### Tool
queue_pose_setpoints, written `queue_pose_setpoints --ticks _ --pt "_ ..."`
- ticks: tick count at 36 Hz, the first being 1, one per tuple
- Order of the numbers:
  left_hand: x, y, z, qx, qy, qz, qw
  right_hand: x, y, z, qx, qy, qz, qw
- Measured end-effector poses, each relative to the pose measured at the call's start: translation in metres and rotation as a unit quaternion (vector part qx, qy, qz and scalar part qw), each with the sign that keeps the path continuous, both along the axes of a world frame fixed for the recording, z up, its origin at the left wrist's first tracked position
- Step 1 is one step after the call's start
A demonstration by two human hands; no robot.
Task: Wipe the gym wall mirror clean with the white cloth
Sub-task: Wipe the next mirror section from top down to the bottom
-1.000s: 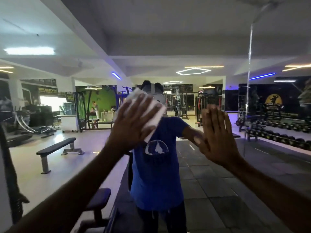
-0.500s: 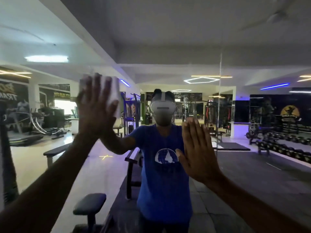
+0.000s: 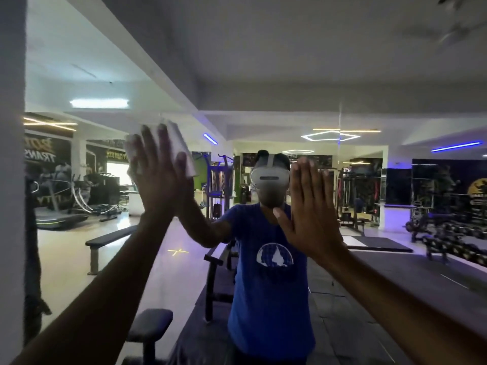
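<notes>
I can see big pale letters on a dark wall poster (image 3: 47, 159) at the far left, shown backwards in the mirror (image 3: 263, 61). I can make out "TRANS" on it. The rest of that poster, and the yellow round sign (image 3: 478, 187) at the far right, are too blurry for me to read

A commercial gym reflected in a wall mirror (image 3: 263, 75), flat weight benches (image 3: 110, 239) on a pale floor, a curved treadmill (image 3: 62, 219) at left, a cable machine (image 3: 220, 185) behind, dumbbell racks (image 3: 453, 241) at right, hexagonal ceiling lights (image 3: 330, 135)
</notes>
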State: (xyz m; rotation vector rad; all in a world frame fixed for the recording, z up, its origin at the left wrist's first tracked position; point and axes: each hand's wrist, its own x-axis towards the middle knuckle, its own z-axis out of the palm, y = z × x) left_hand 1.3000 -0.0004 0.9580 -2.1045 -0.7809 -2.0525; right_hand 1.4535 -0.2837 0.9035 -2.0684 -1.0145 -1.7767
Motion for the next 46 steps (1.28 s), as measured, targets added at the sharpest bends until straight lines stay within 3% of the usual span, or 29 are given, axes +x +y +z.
queue_pose_setpoints --ticks 3,7,9,13,18,19,21,24,26,27,29,32,34,36,39,43,45,46 --pt "0.012 -0.038 -0.008 -0.048 -0.027 -0.018 0.998 -0.004 0.003 -0.003 0.013 -0.002 0.006 1.000" --pt "0.016 -0.042 -0.023 0.140 0.089 -0.042 0.985 -0.006 0.001 -0.006 0.013 -0.004 -0.008 1.000" --pt "0.010 -0.021 -0.013 0.153 0.082 -0.052 0.983 -0.006 0.001 -0.006 0.006 -0.008 -0.011 1.000" --pt "0.006 -0.006 0.002 0.088 0.035 -0.081 0.992 0.004 -0.020 0.002 -0.051 -0.045 -0.029 0.997" --pt "0.030 -0.060 0.012 -0.056 -0.046 -0.067 0.995 0.022 -0.074 0.014 0.043 -0.027 -0.056 0.997" --pt "0.039 -0.080 0.011 -0.040 -0.035 -0.058 0.997 0.023 -0.078 0.014 0.042 -0.023 -0.052 0.997" --pt "0.062 -0.122 0.001 0.088 0.042 -0.069 0.993 0.025 -0.077 0.012 0.038 -0.021 -0.049 0.998" --pt "0.083 -0.148 0.001 0.309 0.190 -0.109 0.926 0.027 -0.074 0.009 0.045 -0.020 -0.054 0.997" --pt "0.081 -0.130 0.023 0.387 0.194 -0.091 0.897 0.029 -0.074 0.009 0.043 -0.015 -0.044 0.998" --pt "0.075 -0.116 0.034 0.392 0.170 -0.082 0.900 0.030 -0.074 0.009 0.043 -0.012 -0.038 0.998" --pt "0.058 -0.087 0.049 0.324 0.121 -0.079 0.935 0.031 -0.075 0.009 0.042 -0.005 -0.035 0.998" --pt "0.043 -0.070 0.041 0.133 0.025 -0.066 0.989 0.033 -0.077 0.009 0.043 -0.014 -0.039 0.998" --pt "0.053 -0.093 0.026 0.020 -0.040 -0.052 0.998 0.034 -0.078 0.009 0.046 -0.020 -0.037 0.998" --pt "0.071 -0.130 0.010 -0.007 -0.054 -0.046 0.997 0.035 -0.078 0.010 0.047 -0.023 -0.031 0.998" --pt "0.095 -0.179 -0.003 0.136 0.064 -0.088 0.985 0.037 -0.078 0.011 0.042 -0.028 -0.024 0.998" --pt "0.098 -0.181 0.021 0.361 0.191 -0.100 0.907 0.045 -0.094 0.013 -0.014 -0.052 -0.030 0.998" --pt "0.091 -0.161 0.037 0.383 0.187 -0.086 0.901 0.051 -0.108 0.012 -0.029 -0.062 -0.037 0.997" --pt "0.086 -0.152 0.044 0.357 0.165 -0.081 0.916 0.054 -0.113 0.011 -0.014 -0.056 -0.036 0.998"
